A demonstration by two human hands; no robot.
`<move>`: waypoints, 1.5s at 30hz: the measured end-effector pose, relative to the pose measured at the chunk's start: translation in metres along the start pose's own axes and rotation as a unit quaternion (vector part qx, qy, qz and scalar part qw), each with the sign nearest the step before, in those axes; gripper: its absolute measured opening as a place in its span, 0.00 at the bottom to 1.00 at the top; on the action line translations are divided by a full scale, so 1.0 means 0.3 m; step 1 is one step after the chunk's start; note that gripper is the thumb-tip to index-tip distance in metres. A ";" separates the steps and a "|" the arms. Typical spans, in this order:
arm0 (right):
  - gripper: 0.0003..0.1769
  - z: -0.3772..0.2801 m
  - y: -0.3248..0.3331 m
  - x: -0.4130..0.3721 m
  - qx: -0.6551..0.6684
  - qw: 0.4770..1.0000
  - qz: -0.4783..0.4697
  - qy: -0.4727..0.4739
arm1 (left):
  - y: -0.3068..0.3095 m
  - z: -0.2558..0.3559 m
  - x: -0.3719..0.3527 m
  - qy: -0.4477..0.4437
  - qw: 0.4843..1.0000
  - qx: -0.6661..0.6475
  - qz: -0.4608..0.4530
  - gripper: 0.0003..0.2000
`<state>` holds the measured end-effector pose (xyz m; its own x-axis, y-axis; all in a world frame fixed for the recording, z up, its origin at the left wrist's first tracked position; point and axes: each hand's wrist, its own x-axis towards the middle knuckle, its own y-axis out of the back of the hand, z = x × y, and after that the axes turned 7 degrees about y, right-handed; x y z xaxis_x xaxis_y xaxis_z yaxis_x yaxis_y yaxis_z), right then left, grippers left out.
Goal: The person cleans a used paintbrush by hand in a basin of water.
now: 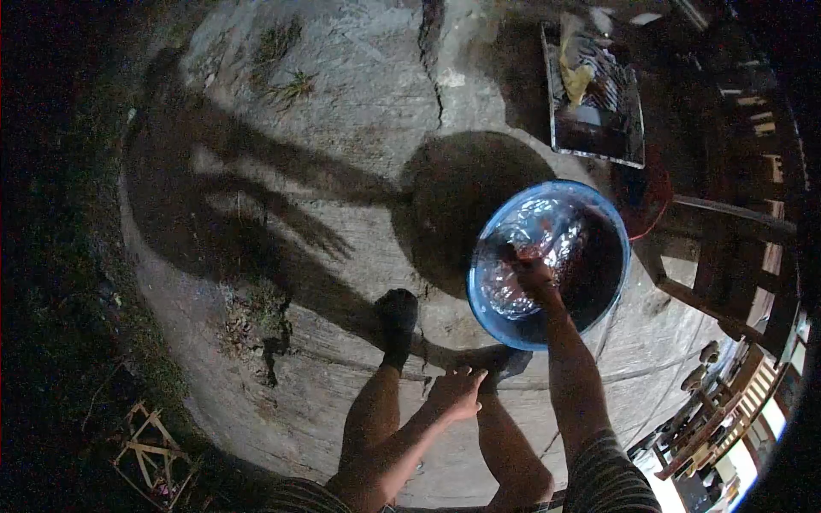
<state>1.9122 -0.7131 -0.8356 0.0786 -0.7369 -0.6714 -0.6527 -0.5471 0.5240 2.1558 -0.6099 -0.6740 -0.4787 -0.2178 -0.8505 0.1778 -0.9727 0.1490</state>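
My right hand (pixel 536 275) reaches down into a round blue basin (pixel 476 301). Rippling water (pixel 547 224) in the basin throws bright glints around the hand. The fingers are dark and blurred among the reflections, and I cannot tell what they hold, if anything. My left hand (pixel 457 394) hangs over the space between my lower legs, short of the basin, with nothing in it and its fingers apart. Below it are my two feet in dark footwear, the left foot (pixel 397 312) out to the left and the right foot (pixel 506 363) close by the basin's near rim.
Beyond the basin lies a rectangular metal tray (pixel 556 128) with a yellow item and other things in it. Cracked concrete (pixel 342 111) spreads to the left under large shadows, edged by dark grass. A wooden frame (pixel 150 445) stands at lower left; wooden furniture (pixel 727 419) lines the right.
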 end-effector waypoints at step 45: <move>0.25 0.125 -0.116 -0.173 -0.152 0.947 0.044 -0.280 | -0.029 0.008 0.006 0.030 0.997 0.031 -0.063 0.36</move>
<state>1.9026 -0.6408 -0.8388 -0.4338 -0.5044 -0.7466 -0.3844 -0.6458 0.6597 2.1513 -0.6019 -0.6757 -0.4418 -0.0895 -0.8926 0.0644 -0.9956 0.0679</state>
